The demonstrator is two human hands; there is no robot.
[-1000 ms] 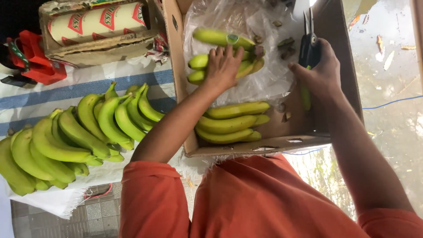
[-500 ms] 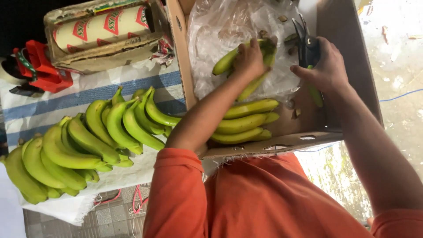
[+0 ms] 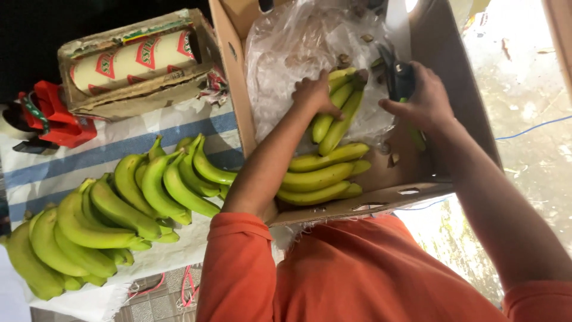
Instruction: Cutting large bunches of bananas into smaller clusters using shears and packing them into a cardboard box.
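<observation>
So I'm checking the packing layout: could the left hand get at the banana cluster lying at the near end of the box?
Probably yes. The left hand grips a banana bunch just beyond that cluster, inside the same open cardboard box. Nothing covers the cluster, but the hand would have to let go first.

Cardboard box point(image 3: 235, 77) right of cloth point(image 3: 71, 173); banana bunches point(image 3: 107, 209) on cloth; more bananas point(image 3: 322, 176) in box, on plastic liner point(image 3: 292, 48); tape dispenser point(image 3: 50, 116) far left
</observation>
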